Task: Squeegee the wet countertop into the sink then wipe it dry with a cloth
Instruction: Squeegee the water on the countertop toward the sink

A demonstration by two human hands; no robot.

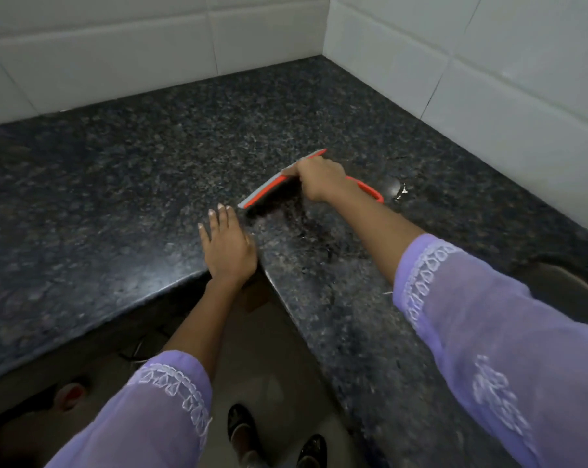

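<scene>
The squeegee (269,190) is orange plastic with a long grey rubber blade; it lies tilted on the bench (117,170), near the middle, with its looped handle pointing to 4 o'clock. The right hand (319,179) has its grip closed around it from above. At 7 o'clock from it, the left hand (226,244) rests flat with open fingers on the dark speckled stone, by the inner corner edge, and a small shiny puddle (399,190) lies at 3 o'clock.

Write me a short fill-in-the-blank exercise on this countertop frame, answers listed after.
1. The right hand grips an orange ____.
2. The left hand rests flat on the countertop with its fingers ____.
3. The walls behind the countertop are covered in white ____.
4. Both sleeves are ____ in colour.

Answers: squeegee; straight; tiles; purple
</scene>
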